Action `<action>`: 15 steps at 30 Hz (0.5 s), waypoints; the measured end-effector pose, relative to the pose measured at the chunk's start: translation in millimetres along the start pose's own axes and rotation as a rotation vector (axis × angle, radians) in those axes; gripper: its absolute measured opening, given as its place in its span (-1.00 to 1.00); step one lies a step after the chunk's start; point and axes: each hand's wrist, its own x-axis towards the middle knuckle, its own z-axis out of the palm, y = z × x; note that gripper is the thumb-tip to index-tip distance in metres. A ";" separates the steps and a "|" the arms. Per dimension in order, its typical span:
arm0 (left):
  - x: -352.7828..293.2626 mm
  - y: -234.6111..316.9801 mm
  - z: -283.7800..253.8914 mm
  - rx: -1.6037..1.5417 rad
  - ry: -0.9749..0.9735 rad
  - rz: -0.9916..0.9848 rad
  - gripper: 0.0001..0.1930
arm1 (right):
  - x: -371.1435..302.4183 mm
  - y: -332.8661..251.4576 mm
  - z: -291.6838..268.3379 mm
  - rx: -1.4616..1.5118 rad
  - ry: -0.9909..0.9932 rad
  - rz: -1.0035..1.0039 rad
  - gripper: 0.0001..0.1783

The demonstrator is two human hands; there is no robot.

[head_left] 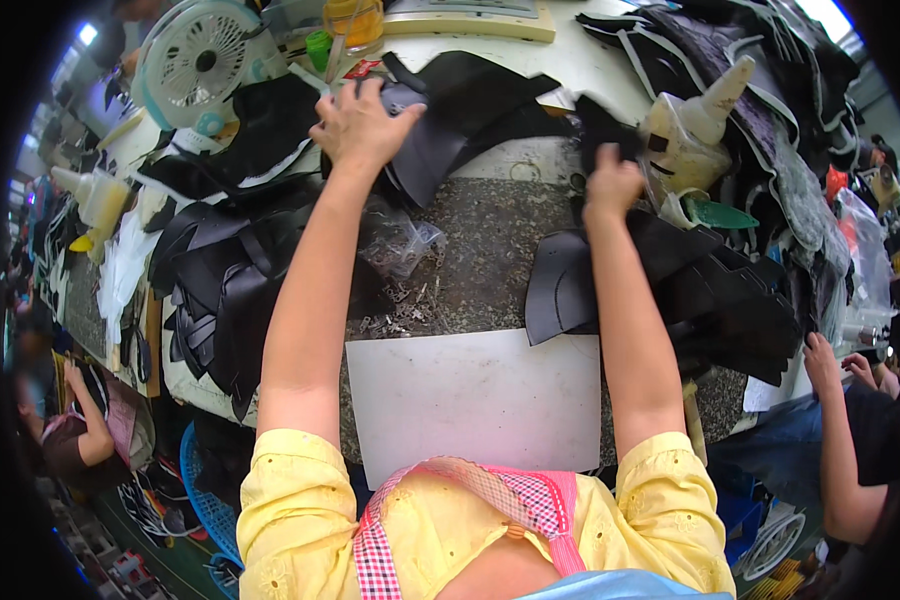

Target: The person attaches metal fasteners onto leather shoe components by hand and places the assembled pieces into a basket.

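My left hand [365, 128] reaches to the back of the bench, its fingers spread over a dark curved shoe-upper piece [425, 150]. Beyond its fingertips lie more flat black pieces [490, 95]. To the right, my right hand [613, 188] is slightly blurred, its fingers closed on a small black piece [600, 125] that looks blurred too. Fanned black cut pieces [720, 285] lie beneath and beside my right forearm. Another heap of black pieces [215, 275] sits left of my left forearm. A white sheet [475, 400] lies in front of me.
Small metal parts [405, 310] lie by a clear plastic bag [405, 245] on the speckled board [495, 235]. A glue-stained pointed bottle [695, 130] stands at right, a white fan [205, 65] at back left. Other people's hands [822, 362] show at the right edge.
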 end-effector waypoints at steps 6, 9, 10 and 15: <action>-47.4 -17.2 -43.6 -0.745 0.095 0.373 -0.29 | -52.3 -132.3 -81.8 0.136 -0.046 -0.246 -0.71; -103.0 -14.5 -102.1 -1.953 -0.479 -0.189 -0.33 | -128.7 -174.8 -73.8 0.227 -0.325 -1.157 -0.67; -115.7 -29.7 -114.0 -1.858 -0.391 -0.184 -0.39 | -154.1 -173.4 -77.9 0.055 -0.594 -1.339 -0.56; -222.7 -148.3 -204.4 -0.916 0.150 -0.455 -0.70 | -230.0 -203.7 -98.0 0.551 -1.190 -1.506 -0.66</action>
